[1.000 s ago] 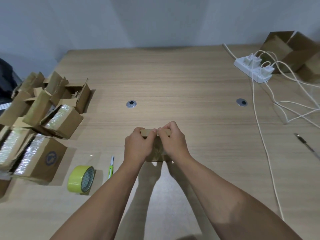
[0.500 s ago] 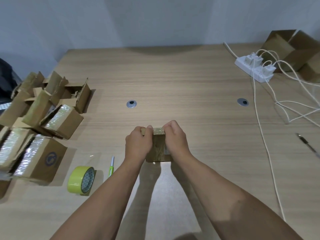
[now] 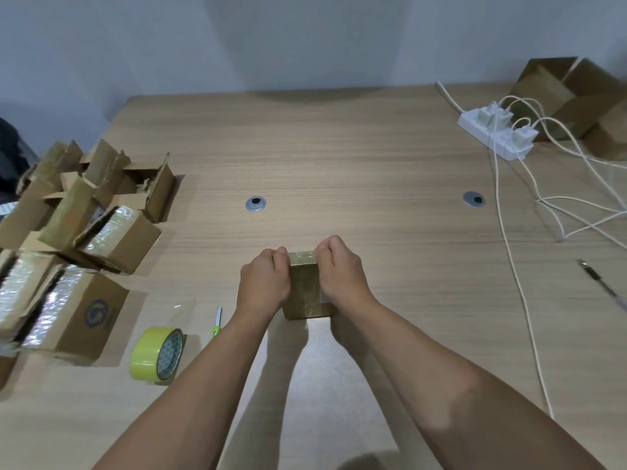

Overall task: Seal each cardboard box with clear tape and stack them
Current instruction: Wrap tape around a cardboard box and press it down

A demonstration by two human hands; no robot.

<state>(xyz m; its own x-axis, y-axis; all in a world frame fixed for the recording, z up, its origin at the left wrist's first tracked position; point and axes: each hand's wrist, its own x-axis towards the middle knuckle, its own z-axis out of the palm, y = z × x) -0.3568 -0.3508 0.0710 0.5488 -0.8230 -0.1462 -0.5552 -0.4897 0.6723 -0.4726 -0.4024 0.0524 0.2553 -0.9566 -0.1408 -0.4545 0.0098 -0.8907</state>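
Cardboard fills the left edge of the table [image 3: 339, 147]: a loose pile of boxes [image 3: 84, 239], some with shiny tape over the top, some with flaps up. Nearer the person stands the roll of tape [image 3: 157, 356], with a small green cutter [image 3: 217, 322] just beside it.

In the middle, the small box [image 3: 305, 290] sits on the table between both hands. The left hand [image 3: 264, 283] is curled round its left side and the right hand [image 3: 342, 276] round its right side, with fingertips hooked at the far top edge. A strip of tape runs along the top and down the near face.

The step in hand looks like rubbing that strip flat to finish this seal. The fingers hide the far end, so I cannot tell whether it is stuck down there. If it is, the next move calls for a firm two-handed lift to the left, setting the box squarely on a sealed one so that it does not slide.

A second ago the hands met over the top and covered it. Now they are parted to the sides, and the taped top shows between them. The roll and cutter lie where they were
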